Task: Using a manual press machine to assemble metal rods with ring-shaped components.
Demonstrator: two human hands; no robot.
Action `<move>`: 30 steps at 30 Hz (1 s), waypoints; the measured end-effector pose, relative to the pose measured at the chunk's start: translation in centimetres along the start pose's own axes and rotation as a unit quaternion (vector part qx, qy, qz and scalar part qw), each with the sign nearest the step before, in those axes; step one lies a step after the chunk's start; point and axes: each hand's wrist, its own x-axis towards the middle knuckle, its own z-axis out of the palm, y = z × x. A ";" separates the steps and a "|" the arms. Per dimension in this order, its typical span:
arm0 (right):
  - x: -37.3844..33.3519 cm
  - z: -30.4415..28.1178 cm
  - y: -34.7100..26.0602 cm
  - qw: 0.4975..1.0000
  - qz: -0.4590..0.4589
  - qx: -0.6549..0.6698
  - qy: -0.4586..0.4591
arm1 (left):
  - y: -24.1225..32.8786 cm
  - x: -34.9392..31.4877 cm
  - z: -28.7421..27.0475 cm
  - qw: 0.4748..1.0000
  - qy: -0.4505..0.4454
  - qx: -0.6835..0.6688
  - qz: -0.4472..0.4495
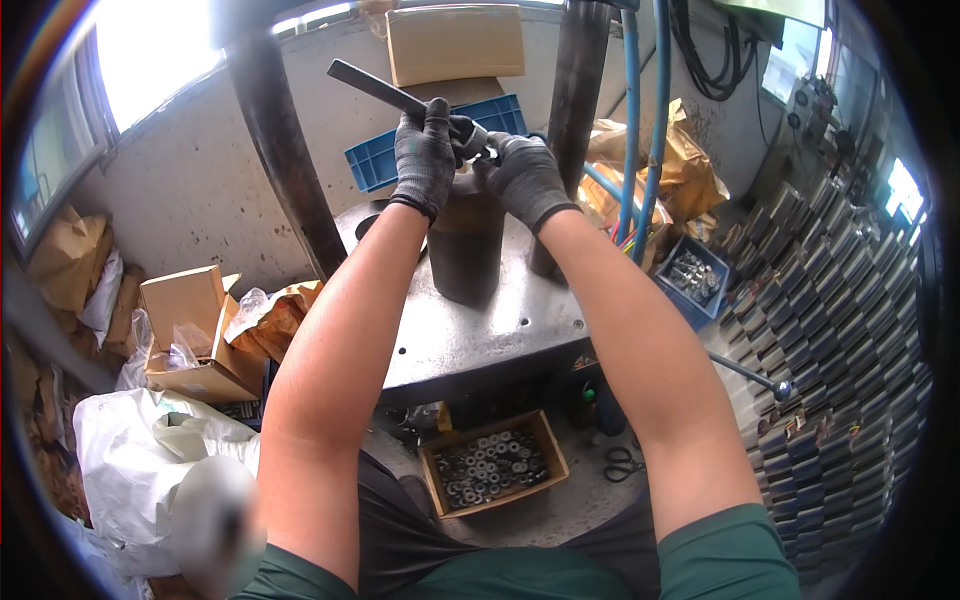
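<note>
Both my hands wear grey knit gloves and meet above a thick dark metal cylinder (466, 250) that stands on a steel machine table (430, 350). My left hand (425, 160) is closed around a dark flat metal bar (372, 87), which sticks out up and to the left. Close by the bar's lower end, between the hands, is a small shiny metal part (474, 142), rounded in shape. My right hand (525, 178) has its fingers bent closed on this part. Its exact kind is partly hidden by the gloves.
Thick dark columns (285, 150) rise on both sides of the table. Behind are a blue crate (370, 165) and a cardboard box (455, 45). Blue hoses (630, 120) hang right, above a blue bin (695, 275) of metal parts. Below sits a box (495, 510) of ring-shaped parts.
</note>
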 end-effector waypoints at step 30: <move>-26.4 -32.2 10.9 0.943 0.027 -0.132 -0.303 | 3.6 1.3 4.8 0.925 -0.081 0.370 0.021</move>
